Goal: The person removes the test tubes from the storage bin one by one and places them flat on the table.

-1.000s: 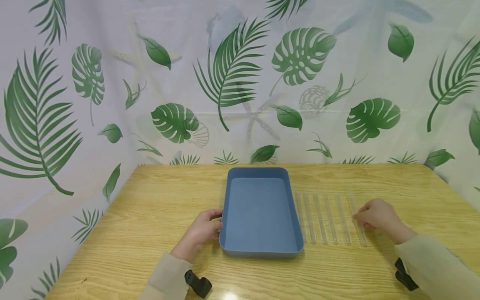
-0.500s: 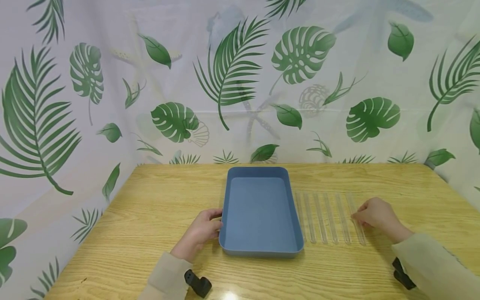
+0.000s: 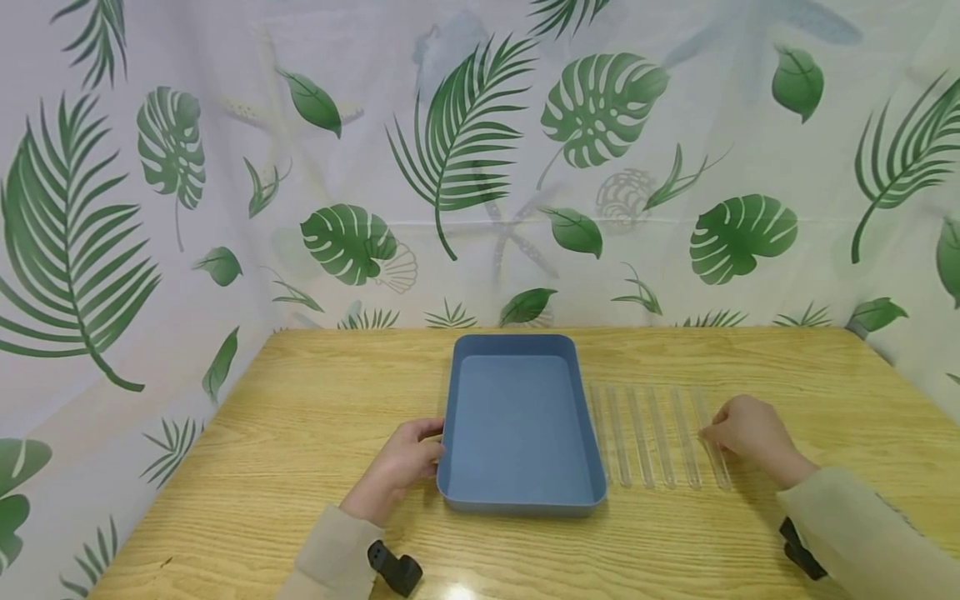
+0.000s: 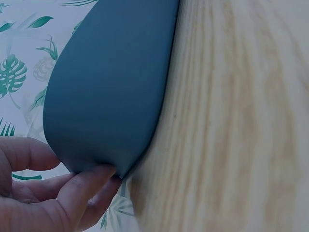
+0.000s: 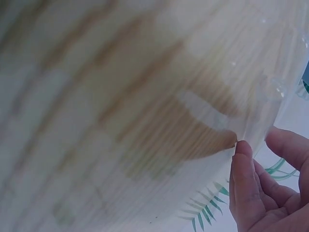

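Note:
A blue rectangular tray (image 3: 517, 429) stands at mid-table. My left hand (image 3: 405, 457) is at its left side, fingertips resting against the outer wall (image 4: 111, 87), as the left wrist view also shows. To the tray's right, several slender clear test tubes (image 3: 661, 442) lie side by side, roughly parallel. My right hand (image 3: 750, 432) pinches the rightmost clear test tube (image 3: 722, 471) near its middle, between thumb and fingertips. In the right wrist view the thumb and fingers (image 5: 246, 186) meet at the see-through tube, whose outline is faint there.
The wooden table (image 3: 337, 383) runs back to a leaf-printed cloth (image 3: 480, 275), which also hangs along the left side. A black wrist device (image 3: 395, 568) sits below the left sleeve, another (image 3: 802, 550) below the right sleeve.
My right hand has shifted slightly left with the rightmost test tube, closer to the row. The left hand and the tray have stayed in place.

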The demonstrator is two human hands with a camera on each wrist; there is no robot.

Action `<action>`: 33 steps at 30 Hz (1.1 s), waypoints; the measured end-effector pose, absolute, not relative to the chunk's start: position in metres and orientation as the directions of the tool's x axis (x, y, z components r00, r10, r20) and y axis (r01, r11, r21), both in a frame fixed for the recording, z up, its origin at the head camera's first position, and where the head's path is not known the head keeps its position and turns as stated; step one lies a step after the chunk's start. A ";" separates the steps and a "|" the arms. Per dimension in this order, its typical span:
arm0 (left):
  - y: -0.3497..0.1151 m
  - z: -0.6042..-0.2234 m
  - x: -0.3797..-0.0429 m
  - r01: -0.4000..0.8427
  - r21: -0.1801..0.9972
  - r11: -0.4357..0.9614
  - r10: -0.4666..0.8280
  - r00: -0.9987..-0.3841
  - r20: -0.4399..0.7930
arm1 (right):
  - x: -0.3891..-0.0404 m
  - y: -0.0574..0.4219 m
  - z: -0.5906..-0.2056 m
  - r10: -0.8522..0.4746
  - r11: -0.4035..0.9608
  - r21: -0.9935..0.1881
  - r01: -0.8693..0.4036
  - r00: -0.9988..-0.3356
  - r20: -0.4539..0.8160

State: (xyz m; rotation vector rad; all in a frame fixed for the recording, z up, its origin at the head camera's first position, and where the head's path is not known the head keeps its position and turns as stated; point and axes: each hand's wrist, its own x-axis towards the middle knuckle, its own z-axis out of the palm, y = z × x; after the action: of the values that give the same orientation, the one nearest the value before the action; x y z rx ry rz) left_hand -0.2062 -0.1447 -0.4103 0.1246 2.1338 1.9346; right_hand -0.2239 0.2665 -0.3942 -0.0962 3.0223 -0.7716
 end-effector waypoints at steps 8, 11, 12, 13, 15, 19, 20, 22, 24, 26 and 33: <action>-0.145 -0.410 -0.206 -0.107 0.988 0.107 0.238 -0.963 -0.130 | -0.225 0.267 -0.395 -0.062 0.878 -0.476 -0.044 -0.998 -0.022; -0.145 -0.409 -0.205 -0.110 0.988 0.109 0.235 -0.963 -0.134 | -0.225 0.269 -0.395 -0.065 0.881 -0.471 -0.048 -0.998 -0.018; -0.145 -0.409 -0.205 -0.112 0.988 0.109 0.235 -0.962 -0.135 | -0.225 0.269 -0.395 -0.067 0.881 -0.471 -0.052 -0.998 -0.016; -0.145 -0.409 -0.205 -0.115 0.987 0.110 0.233 -0.963 -0.138 | -0.225 0.270 -0.395 -0.070 0.881 -0.470 -0.055 -0.997 -0.014; -0.145 -0.409 -0.206 -0.118 0.987 0.110 0.232 -0.963 -0.140 | -0.225 0.271 -0.395 -0.075 0.880 -0.471 -0.061 -0.997 -0.011; -0.144 -0.409 -0.206 -0.114 0.987 0.113 0.231 -0.963 -0.138 | -0.225 0.273 -0.395 -0.077 0.884 -0.464 -0.061 -0.997 -0.016; -0.144 -0.409 -0.206 -0.113 0.987 0.112 0.233 -0.963 -0.136 | -0.225 0.273 -0.394 -0.077 0.885 -0.462 -0.060 -0.997 -0.019; -0.144 -0.409 -0.206 -0.111 0.988 0.109 0.235 -0.963 -0.134 | -0.225 0.273 -0.394 -0.078 0.888 -0.456 -0.057 -0.997 -0.026; -0.144 -0.409 -0.206 -0.110 0.988 0.106 0.238 -0.962 -0.133 | -0.225 0.273 -0.393 -0.078 0.888 -0.457 -0.055 -0.996 -0.032; -0.145 -0.409 -0.206 -0.110 0.988 0.108 0.238 -0.962 -0.133 | -0.225 0.272 -0.391 -0.075 0.892 -0.449 -0.056 -0.997 -0.025; -0.147 -0.410 -0.206 -0.118 0.984 0.132 0.207 -0.968 -0.144 | -0.222 0.258 -0.375 -0.136 0.911 -0.377 -0.168 -0.985 0.111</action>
State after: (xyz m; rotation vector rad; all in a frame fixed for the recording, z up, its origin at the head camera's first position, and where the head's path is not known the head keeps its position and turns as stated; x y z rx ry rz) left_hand -0.2058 -0.1469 -0.4100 0.0877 2.1642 1.9188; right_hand -0.2220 0.2582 -0.3754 -0.2510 3.1510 -0.6325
